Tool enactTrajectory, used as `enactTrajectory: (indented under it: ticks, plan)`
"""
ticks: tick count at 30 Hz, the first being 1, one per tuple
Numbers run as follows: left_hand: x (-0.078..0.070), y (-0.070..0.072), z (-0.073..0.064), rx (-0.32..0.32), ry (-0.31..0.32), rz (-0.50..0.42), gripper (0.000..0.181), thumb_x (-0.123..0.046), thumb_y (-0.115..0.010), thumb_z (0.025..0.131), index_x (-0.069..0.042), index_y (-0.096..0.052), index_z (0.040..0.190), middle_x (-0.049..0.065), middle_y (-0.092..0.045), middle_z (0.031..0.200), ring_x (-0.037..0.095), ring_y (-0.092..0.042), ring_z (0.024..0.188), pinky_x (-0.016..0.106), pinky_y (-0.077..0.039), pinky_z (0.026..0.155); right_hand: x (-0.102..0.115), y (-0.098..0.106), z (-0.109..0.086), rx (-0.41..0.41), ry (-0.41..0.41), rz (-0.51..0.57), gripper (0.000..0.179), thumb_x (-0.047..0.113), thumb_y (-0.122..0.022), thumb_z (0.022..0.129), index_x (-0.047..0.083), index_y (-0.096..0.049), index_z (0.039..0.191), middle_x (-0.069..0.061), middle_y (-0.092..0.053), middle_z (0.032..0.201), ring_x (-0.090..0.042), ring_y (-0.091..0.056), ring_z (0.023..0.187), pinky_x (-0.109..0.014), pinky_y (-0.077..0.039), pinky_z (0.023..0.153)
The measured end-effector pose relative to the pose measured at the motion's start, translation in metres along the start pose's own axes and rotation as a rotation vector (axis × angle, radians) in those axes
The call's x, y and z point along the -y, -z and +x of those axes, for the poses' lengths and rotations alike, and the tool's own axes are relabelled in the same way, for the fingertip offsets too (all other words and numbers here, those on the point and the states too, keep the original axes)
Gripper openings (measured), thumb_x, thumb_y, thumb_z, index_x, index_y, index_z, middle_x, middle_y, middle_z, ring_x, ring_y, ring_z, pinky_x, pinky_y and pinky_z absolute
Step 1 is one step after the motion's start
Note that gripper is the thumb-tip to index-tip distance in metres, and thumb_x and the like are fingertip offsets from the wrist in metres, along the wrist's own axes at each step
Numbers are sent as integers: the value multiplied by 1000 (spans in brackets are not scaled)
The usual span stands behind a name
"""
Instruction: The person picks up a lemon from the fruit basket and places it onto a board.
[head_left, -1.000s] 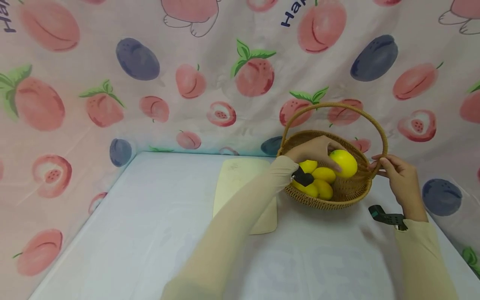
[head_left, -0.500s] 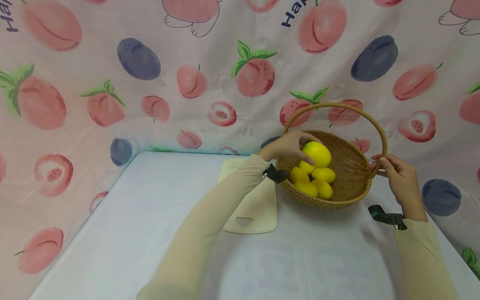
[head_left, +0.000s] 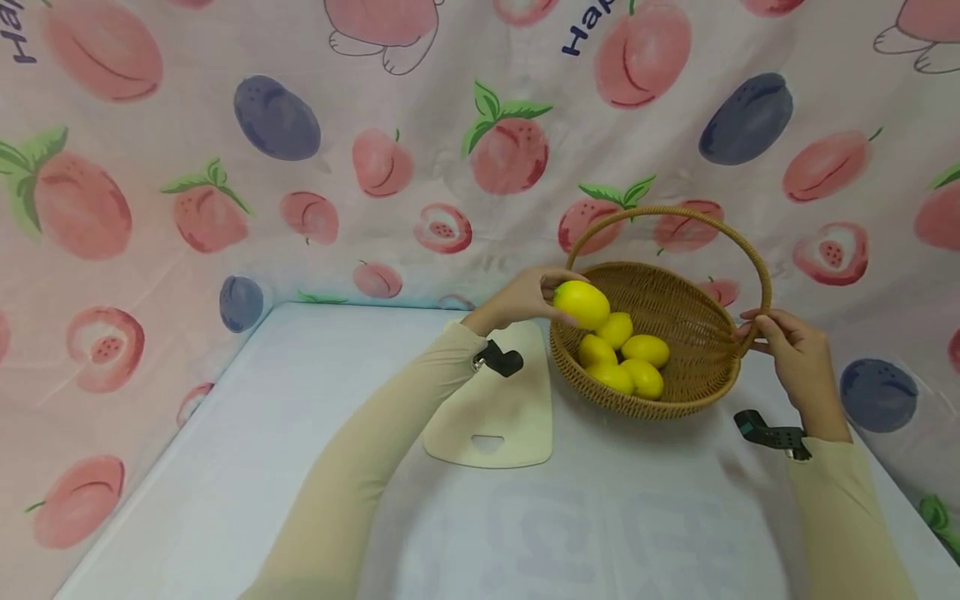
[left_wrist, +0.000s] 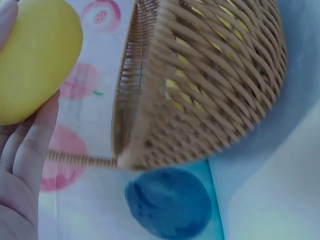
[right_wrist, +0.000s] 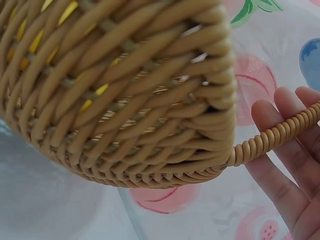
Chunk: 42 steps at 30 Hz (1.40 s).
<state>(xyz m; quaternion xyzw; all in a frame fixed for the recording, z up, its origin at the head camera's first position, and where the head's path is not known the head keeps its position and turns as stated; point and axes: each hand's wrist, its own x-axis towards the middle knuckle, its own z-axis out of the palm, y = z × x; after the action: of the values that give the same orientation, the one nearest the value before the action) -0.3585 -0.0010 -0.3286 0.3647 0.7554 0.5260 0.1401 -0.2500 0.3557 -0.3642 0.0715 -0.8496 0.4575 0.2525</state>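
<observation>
Over the left rim of the wicker basket [head_left: 708, 354], my left hand [head_left: 517, 300] grips a large yellow lemon [head_left: 582, 305] between fingers and thumb. The left wrist view shows the same lemon [left_wrist: 37, 57] close up, with fingers curved under it. Several more lemons [head_left: 647, 351] lie together in the left part of the basket. At the basket's right side, my right hand [head_left: 806, 362] pinches the foot of the arched handle [head_left: 763, 279]. In the right wrist view its fingers [right_wrist: 295, 155] lie behind the wrapped handle [right_wrist: 280, 137].
A cream cutting board [head_left: 495, 417] with a cut-out lies flat on the white table [head_left: 262, 433], left of the basket. A fruit-printed curtain [head_left: 315, 175] hangs along the back. My left forearm crosses above the board's left side.
My left hand has carried the large lemon leftward from above the basket's right half to its left rim. The right hand stays at the handle, and the basket keeps its place.
</observation>
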Motion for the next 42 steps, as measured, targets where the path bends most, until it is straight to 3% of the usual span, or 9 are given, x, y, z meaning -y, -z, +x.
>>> enactTrajectory:
  ticks: [11, 21, 29, 35, 38, 42]
  plan:
    - [25, 36, -31, -126, 69, -60, 59, -1, -76, 75, -7, -55, 131, 13, -55, 131, 26, -62, 108, 31, -53, 90, 2, -3, 4, 0, -5, 1, 24, 18, -45, 99, 2, -62, 106, 25, -63, 79, 11, -61, 78, -3, -48, 69]
    - [65, 56, -39, -183, 113, -63, 58, -3, -76, 76, -8, -55, 130, 12, -56, 130, 26, -61, 108, 34, -52, 93, 2, -1, 3, -6, -1, -15, 26, 22, -44, 100, 4, -62, 106, 22, -63, 79, 11, -61, 77, -3, -48, 69]
    - [99, 51, -37, -233, 197, -125, 58, -3, -74, 78, -7, -53, 132, 14, -54, 133, 29, -56, 117, 37, -49, 98, 0, -2, 2, -7, -8, -2, 33, 19, -45, 99, -9, -58, 110, 25, -62, 79, 11, -61, 76, -3, -48, 69]
    - [119, 40, -30, -265, 239, -200, 57, 0, -72, 79, -6, -51, 133, 13, -53, 135, 29, -53, 121, 37, -46, 101, -1, -1, -1, -12, 7, -6, 27, 20, -45, 99, 0, -61, 107, 23, -62, 79, 11, -61, 77, -2, -48, 69]
    - [125, 34, -25, -292, 245, -193, 59, -1, -73, 79, -6, -51, 133, 12, -53, 136, 29, -52, 122, 38, -46, 102, -1, 0, -1, -13, 11, -3, 26, 20, -45, 99, 1, -62, 106, 22, -63, 79, 11, -61, 77, -2, -48, 69]
    - [131, 26, -20, -332, 270, -132, 57, -3, -76, 76, -5, -54, 129, 12, -53, 136, 29, -51, 124, 38, -45, 103, -2, -1, -1, -12, 8, 3, 31, 19, -46, 99, -7, -59, 110, 23, -63, 79, 11, -61, 77, -2, -48, 69]
